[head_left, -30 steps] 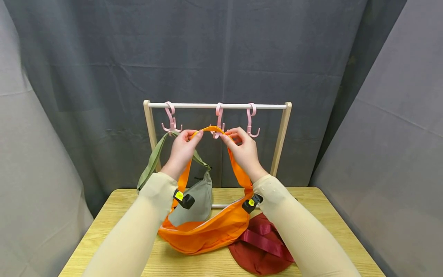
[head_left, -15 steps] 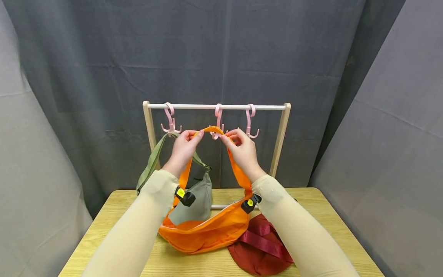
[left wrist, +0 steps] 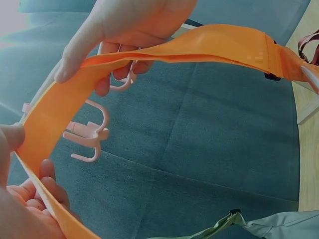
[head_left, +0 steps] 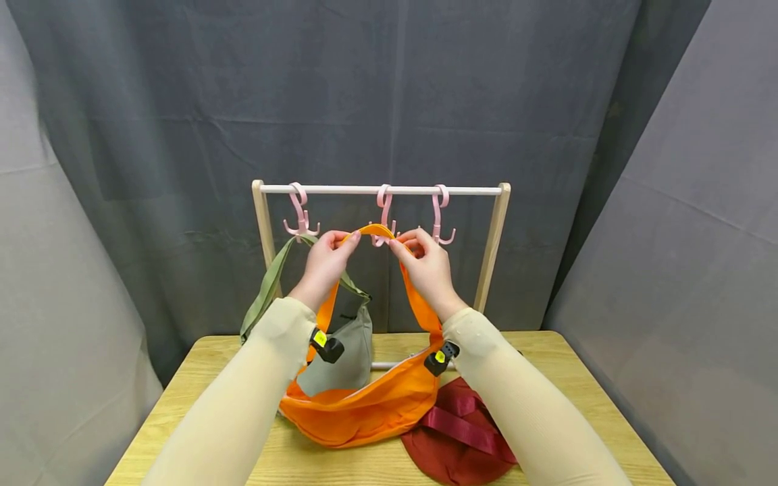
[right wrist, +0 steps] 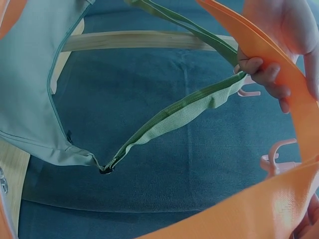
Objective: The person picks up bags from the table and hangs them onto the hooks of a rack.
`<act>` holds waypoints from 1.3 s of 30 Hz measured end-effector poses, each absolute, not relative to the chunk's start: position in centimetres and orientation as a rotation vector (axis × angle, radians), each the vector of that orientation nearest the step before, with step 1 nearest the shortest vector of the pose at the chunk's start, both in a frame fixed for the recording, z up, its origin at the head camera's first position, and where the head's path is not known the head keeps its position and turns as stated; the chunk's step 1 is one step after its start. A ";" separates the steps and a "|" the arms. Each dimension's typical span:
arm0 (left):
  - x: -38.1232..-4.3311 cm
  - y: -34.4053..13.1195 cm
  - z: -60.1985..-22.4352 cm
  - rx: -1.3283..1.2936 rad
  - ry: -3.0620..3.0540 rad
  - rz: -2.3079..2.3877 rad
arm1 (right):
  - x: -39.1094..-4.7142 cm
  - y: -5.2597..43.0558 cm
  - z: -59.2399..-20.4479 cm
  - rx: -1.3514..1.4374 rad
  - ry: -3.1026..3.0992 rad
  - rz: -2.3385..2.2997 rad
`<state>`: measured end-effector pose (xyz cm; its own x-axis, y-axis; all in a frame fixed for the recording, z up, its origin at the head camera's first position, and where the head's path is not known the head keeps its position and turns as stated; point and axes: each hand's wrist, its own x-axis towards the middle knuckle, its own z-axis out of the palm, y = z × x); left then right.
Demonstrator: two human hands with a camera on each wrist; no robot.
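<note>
My left hand point(head_left: 325, 266) and right hand point(head_left: 428, 270) each pinch the strap point(head_left: 377, 230) of an orange crossbody bag point(head_left: 365, 418) between thumb and fingers. A short arch of strap spans the gap between them, in front of the middle pink hook point(head_left: 385, 202); whether it touches the hook I cannot tell. Below, the orange bag hangs low over the table, its zip side up. In the left wrist view the strap point(left wrist: 65, 109) bends between both hands, with a pink hook point(left wrist: 87, 132) close behind. The right wrist view shows my left hand's fingers point(right wrist: 269, 74) behind the strap.
A grey-green bag point(head_left: 358, 344) hangs by its strap from the left pink hook point(head_left: 300, 212). The right hook point(head_left: 439, 209) is on the same white bar point(head_left: 340, 190) of the wooden-legged rack. A dark red bag point(head_left: 437, 455) lies on the table point(head_left: 577, 405) under my right forearm.
The whole scene sits very slightly lower in the head view. Hands, orange strap and bags keep the same places relative to the rack.
</note>
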<state>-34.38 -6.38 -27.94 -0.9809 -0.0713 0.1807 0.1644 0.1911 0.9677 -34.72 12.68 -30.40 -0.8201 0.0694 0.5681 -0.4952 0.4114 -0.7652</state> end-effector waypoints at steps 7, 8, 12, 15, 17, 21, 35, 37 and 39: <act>-34.5 -6.2 -27.5 -0.086 -2.279 -1.890 | -34.6 12.7 -30.2 0.359 -2.152 1.459; -34.6 -6.2 -27.5 -0.084 -2.280 -1.889 | -34.6 12.7 -30.2 0.358 -2.153 1.461; -34.8 -6.1 -27.5 -0.081 -2.280 -1.884 | -34.8 12.6 -30.2 0.347 -2.156 1.468; -35.0 -6.1 -27.5 -0.079 -2.285 -1.882 | -34.8 12.6 -30.3 0.336 -2.162 1.460; -35.1 -6.1 -27.5 -0.077 -2.290 -1.882 | -34.9 12.5 -30.3 0.335 -2.164 1.453; -35.3 -6.2 -27.7 -0.062 -2.289 -1.892 | -35.0 12.4 -30.4 0.334 -2.160 1.450; -35.8 -6.4 -28.1 -0.028 -2.275 -1.946 | -35.5 12.2 -31.1 0.313 -2.184 1.496; -35.9 -6.3 -28.2 -0.030 -2.279 -1.938 | -35.5 12.2 -31.2 0.308 -2.187 1.500; -36.0 -6.3 -28.3 -0.038 -2.283 -1.929 | -35.5 12.2 -31.3 0.307 -2.194 1.484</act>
